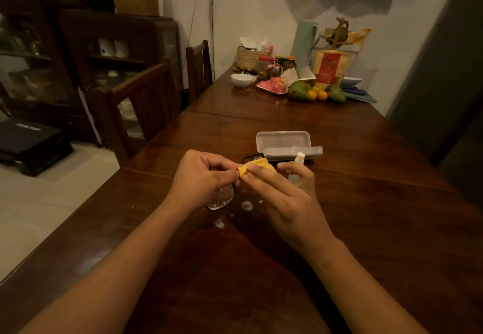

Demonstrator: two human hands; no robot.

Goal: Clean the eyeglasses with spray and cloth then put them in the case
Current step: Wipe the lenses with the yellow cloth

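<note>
A: What's the room like?
B: Dim. A long dark wooden table (366,150), with fruit (300,90), jars (265,65) and a basket (248,58) at the far end and a chair (146,98) along the left side.
A: And the hands?
B: The left hand (201,177) grips the glasses (220,197) above the table, one lens showing below its fingers. The right hand (285,197) pinches a yellow cloth (254,166) over the other lens.
A: Anything blocked?
B: The right hand hides most of the spray bottle (299,158), standing just before the open white case (283,140). Wet spots (247,205) lie under the glasses.
</note>
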